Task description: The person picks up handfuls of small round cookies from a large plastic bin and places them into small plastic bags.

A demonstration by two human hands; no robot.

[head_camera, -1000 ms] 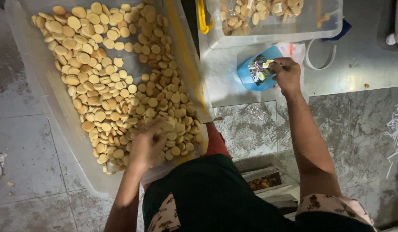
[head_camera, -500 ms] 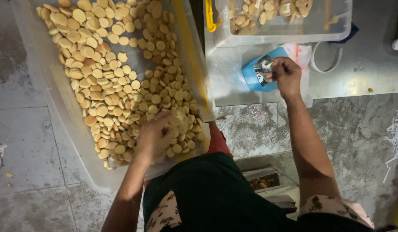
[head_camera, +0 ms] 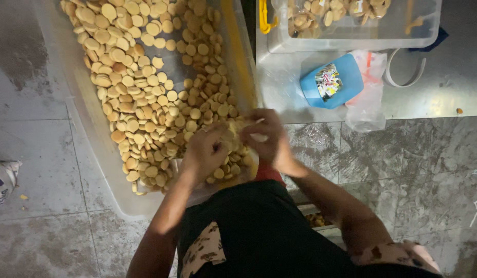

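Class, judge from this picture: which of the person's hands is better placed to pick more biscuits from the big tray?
Probably the left hand: it lies on the round biscuits in the clear tray. The right hand sits at the tray's near corner, fingers curled around something pale.

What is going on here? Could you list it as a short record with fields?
Left hand: resting on the round biscuits
Right hand: beside the left, blurred, fingers on a pale piece
Container: large clear tub on the tiled floor
Nearby: blue tray, plastic bag, smaller clear bin
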